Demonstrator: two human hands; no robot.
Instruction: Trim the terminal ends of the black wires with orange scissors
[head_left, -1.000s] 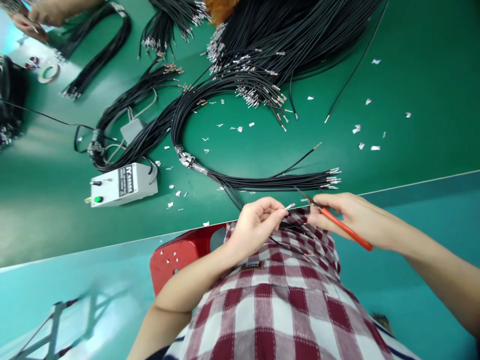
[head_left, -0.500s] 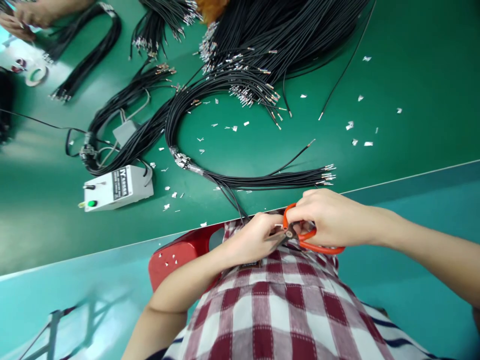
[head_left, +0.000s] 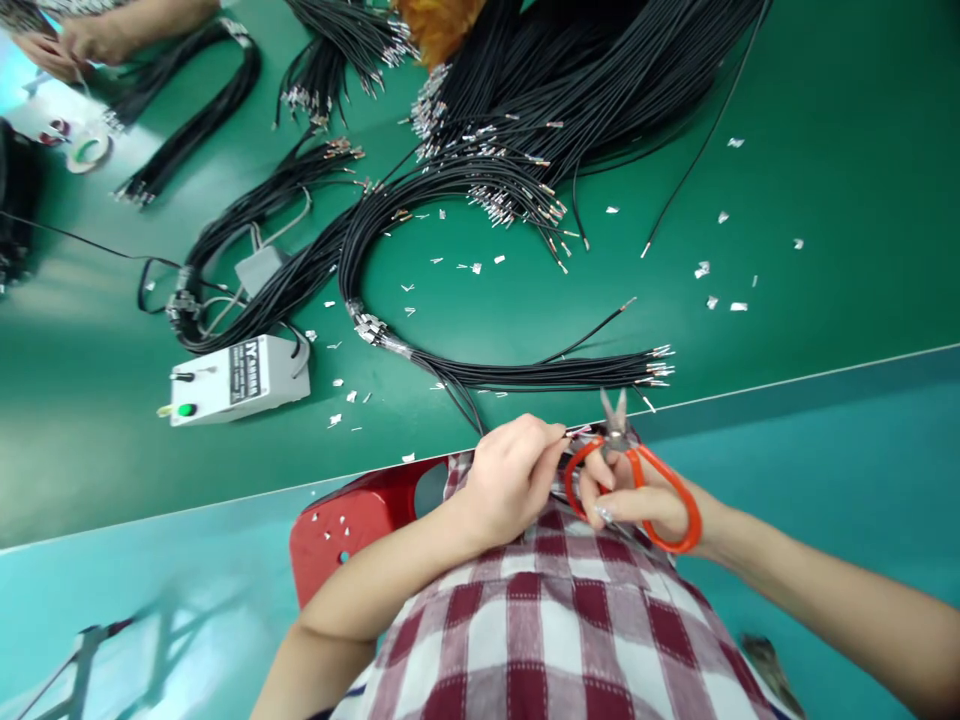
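My left hand (head_left: 517, 475) pinches a black cable near its stripped end, where thin pinkish and white wires (head_left: 579, 432) stick out to the right. Orange-handled scissors (head_left: 616, 438) are in my right hand (head_left: 637, 500), fingers through the loops, blades pointing up and slightly parted. The blades stand just right of the wire ends, apart from them. On the table's near edge beyond my hands lies a bundle of black cables (head_left: 525, 374), bound with clear tape (head_left: 394, 343), its silvery ends to the right. Two cables branch from it toward my left hand.
A white box with a green button (head_left: 281, 375) stands at left on the green table (head_left: 847, 200). More black cable bundles (head_left: 637, 90) lie at the back, with white scraps (head_left: 702, 269) scattered about. A co-worker's hands (head_left: 94, 40) are at upper left. A red stool (head_left: 330, 530) is below.
The scissors have swung from pointing down-left at my left hand to pointing up, and my right hand has turned over and lowered. The thin wires at the cable end now show.
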